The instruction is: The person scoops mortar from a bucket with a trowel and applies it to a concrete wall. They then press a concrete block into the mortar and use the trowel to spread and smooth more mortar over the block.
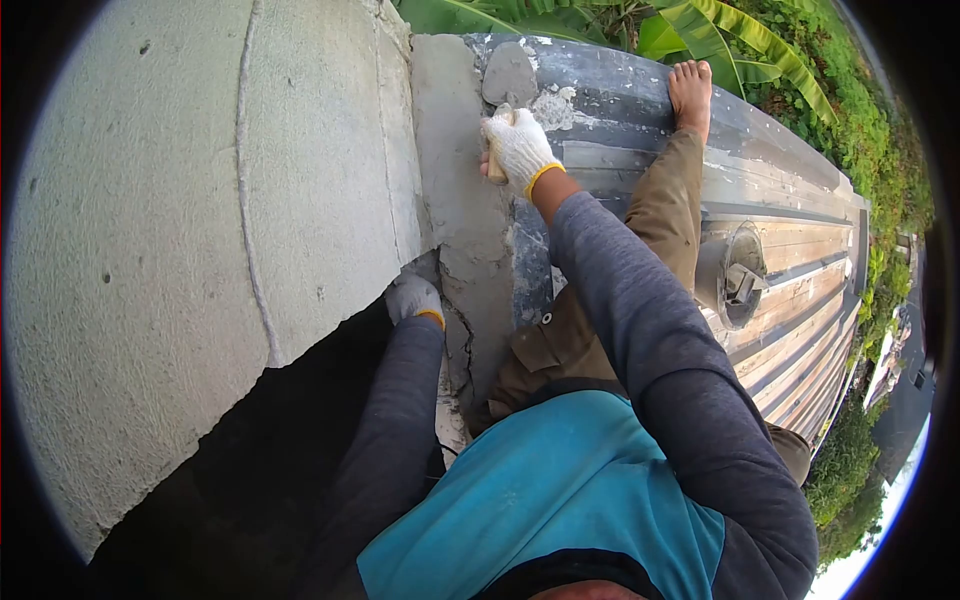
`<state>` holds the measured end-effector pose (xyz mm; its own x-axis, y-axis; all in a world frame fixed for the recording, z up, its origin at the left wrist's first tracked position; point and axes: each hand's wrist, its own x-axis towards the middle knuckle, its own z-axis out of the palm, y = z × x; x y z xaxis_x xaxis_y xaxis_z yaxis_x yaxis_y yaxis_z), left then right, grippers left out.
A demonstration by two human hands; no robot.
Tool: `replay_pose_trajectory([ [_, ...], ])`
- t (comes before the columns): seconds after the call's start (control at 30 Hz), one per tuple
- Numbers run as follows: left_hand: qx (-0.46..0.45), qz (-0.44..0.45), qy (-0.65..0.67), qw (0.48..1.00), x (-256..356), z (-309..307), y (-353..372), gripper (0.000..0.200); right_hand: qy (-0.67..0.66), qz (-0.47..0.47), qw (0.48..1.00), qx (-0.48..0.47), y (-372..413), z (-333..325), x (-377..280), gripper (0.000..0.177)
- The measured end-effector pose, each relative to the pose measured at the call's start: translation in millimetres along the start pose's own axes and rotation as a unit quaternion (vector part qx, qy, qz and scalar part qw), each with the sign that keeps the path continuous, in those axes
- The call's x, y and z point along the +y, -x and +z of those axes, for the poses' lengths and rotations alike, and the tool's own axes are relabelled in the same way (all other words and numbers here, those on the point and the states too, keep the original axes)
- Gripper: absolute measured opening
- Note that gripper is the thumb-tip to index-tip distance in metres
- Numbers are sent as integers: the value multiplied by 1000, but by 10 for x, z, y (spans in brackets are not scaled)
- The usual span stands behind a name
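The right hand [519,148] grips a trowel [510,75] at far centre; the left hand [413,298] (gloved too), nearer, meets the wall's [180,200] edge, finger spread unclear.

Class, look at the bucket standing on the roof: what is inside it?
Inside the bucket, a grey, angular object shows, too small to identify. It covers part of the interior, so whatever lies beneath it cannot be seen.

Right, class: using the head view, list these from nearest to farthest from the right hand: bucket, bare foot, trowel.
1. Trowel: held in the gloved right hand.
2. Bare foot: off to the right, near the view's top.
3. Bucket: farther right and lower in the view.
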<state>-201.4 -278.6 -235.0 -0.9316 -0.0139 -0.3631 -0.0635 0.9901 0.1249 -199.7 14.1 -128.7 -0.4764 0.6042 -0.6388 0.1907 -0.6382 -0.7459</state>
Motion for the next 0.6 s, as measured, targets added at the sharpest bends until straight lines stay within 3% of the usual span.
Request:
replay_pose_trajectory([
  [0.03, 8, 19, -4, 1000, -2, -35, 17, 30, 73, -50, 995, -44, -55, -41, -74, 39],
  [0.1, -19, -1, -15, 1000, 131, -252, 107, 30, -62, -62, 995, 51, -66, -32, -170, 39],
  [0.23, -81, -3, -47, 996, 155, -287, 113, 30, -80, -91, 985, 126, 68, -39, 0, 36],
  [0.27, -80, -3, -49, 996, 94, -189, 81, 30, -95, -79, 974, 188, 79, 66, 57, 33],
  [0.3, -52, 21, -53, 997, 59, -135, 62, 30, -98, -77, 974, 187, 74, 72, 60, 33],
  [0.37, -23, 44, -58, 997, -49, -52, 30, 31, -58, 18, 998, 36, 57, 66, 36, 30],
  [0.4, -54, 2, 27, 998, 41, -199, 108, 38, 35, 11, 999, 24, 68, 60, -36, 27],
  [0.43, -84, -42, 113, 989, 144, -341, 166, 48, 37, 9, 999, 19, 67, 48, -112, 27],
  [0.5, -88, -52, 101, 990, 313, -598, 275, 49, -56, 23, 998, -30, 104, -67, -167, 27],
  [0.53, -93, -54, 89, 990, 357, -649, 302, 51, -36, 13, 995, -88, 157, -175, -174, 26],
  [0.6, -111, -45, 72, 990, 215, -431, 207, 52, 5, 38, 995, -97, 332, -271, -166, 23],
])
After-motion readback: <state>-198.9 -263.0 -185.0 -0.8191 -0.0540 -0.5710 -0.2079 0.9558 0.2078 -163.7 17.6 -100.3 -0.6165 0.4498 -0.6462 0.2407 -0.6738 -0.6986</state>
